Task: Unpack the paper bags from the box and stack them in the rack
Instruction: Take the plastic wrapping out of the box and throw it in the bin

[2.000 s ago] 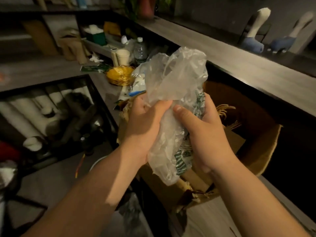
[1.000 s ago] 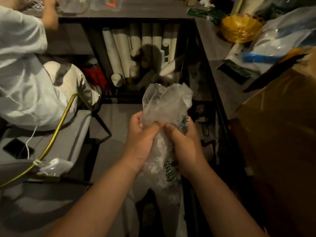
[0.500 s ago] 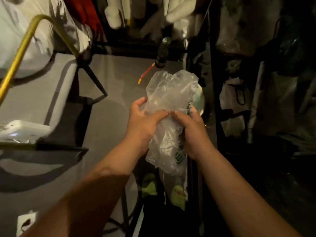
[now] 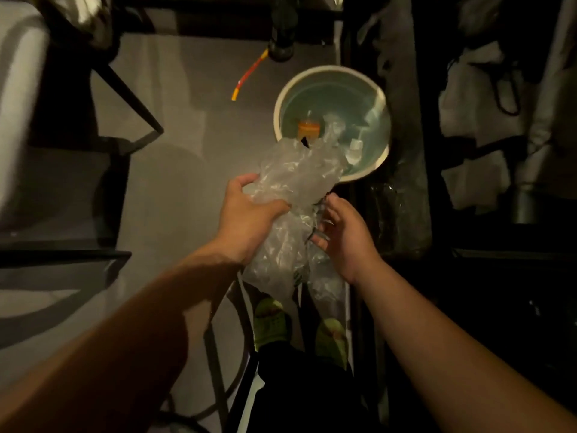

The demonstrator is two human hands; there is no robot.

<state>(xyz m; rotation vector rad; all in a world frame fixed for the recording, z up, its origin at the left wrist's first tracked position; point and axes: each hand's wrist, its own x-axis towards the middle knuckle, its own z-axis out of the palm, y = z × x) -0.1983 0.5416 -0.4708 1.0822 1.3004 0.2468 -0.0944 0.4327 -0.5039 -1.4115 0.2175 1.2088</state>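
Note:
A crumpled clear plastic wrapper (image 4: 290, 195) with a bit of green print at its lower end hangs over the floor, its top end reaching over a round waste bin (image 4: 312, 78). My left hand (image 4: 249, 214) grips the wrapper from the left side. My right hand (image 4: 343, 229) is at the wrapper's right edge with its fingers spread, barely touching it. The cardboard box and the paper bags are out of view.
The bin holds an orange-capped item (image 4: 308, 129) and scraps. A dark rack (image 4: 406, 151) with white bags (image 4: 474, 170) stands at the right. A chair with black legs (image 4: 131, 114) is at the left. My feet in green shoes (image 4: 271, 320) are below.
The view swung from the box on the counter down to the floor and the bin. Both hands carried the wrapper over the bin; my right hand has loosened its grip.

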